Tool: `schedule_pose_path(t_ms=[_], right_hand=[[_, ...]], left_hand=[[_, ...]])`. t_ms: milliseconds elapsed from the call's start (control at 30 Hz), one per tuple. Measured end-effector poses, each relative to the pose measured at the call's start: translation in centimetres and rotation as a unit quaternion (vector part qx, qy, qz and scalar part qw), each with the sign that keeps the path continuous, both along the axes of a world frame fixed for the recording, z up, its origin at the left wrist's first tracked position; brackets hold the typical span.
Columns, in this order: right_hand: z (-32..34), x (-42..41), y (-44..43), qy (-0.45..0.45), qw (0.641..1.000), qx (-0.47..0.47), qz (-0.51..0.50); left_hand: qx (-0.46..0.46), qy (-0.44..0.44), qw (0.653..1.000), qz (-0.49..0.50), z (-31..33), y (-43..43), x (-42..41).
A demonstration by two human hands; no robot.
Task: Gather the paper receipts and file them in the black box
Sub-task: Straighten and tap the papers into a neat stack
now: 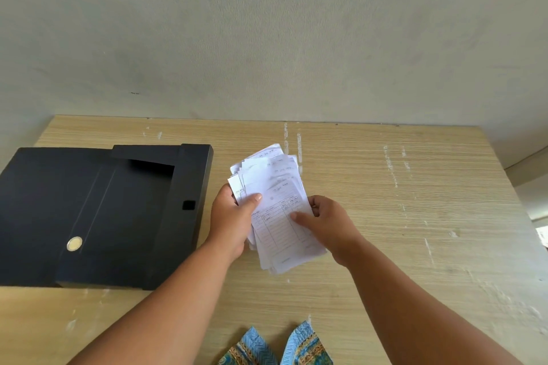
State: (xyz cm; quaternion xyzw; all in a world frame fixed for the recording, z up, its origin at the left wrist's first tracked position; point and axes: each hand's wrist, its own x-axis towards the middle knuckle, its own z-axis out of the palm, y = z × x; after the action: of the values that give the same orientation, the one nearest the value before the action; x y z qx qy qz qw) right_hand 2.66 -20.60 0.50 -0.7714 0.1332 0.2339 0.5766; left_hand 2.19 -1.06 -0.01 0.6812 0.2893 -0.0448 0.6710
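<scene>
A loose stack of white paper receipts (275,187) is held just above the middle of the wooden table (400,192). My left hand (231,219) grips the stack's left edge, thumb on top. My right hand (329,225) holds the right edge, its thumb pressed on the top sheet, which has a printed ruled form. The sheets fan out unevenly at the far end. The black box (98,216) lies flat to the left of my hands with its flap folded open, showing a dark opening at its far end and a round metal snap near the front.
A plain grey wall rises behind the table's far edge. Blue patterned cloth (278,347) shows at the bottom, at the table's near edge. The table's right edge runs diagonally at the right of the view.
</scene>
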Motion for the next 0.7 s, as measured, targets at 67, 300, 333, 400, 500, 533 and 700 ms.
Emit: schedule_pose_path(t_ms=[67,300,333,400,500,533,700], right_hand=[[-0.1,0.0,-0.3,0.000,1.000,0.002,-0.006],[-0.7,-0.7,1.1,0.010,1.000,0.015,-0.003],[-0.8,-0.8,1.2,0.006,1.000,0.008,-0.004],[-0.8,-0.7,1.1,-0.008,1.000,-0.007,-0.027],[-0.7,-0.3,0.1,-0.005,0.996,0.059,-0.066],[-0.7,-0.3,-0.2,0.009,0.991,0.107,-0.077],[-1.5,-1.2,-0.7,0.098,0.919,0.345,-0.162]], left_hand=[[-0.034,0.012,0.999,-0.002,-0.1,-0.1,-0.1],[-0.055,0.047,0.997,-0.002,-1.0,-1.7,-0.9],[-0.058,0.048,0.997,-0.003,-1.1,-1.8,-1.0],[-0.052,0.052,0.997,-0.009,-1.2,-1.7,-1.1],[-0.060,0.055,0.996,0.021,-1.4,-1.2,-0.9],[-0.076,0.056,0.995,0.042,-1.3,-1.2,-0.8],[-0.164,0.042,0.980,0.107,-0.4,-2.2,-0.4]])
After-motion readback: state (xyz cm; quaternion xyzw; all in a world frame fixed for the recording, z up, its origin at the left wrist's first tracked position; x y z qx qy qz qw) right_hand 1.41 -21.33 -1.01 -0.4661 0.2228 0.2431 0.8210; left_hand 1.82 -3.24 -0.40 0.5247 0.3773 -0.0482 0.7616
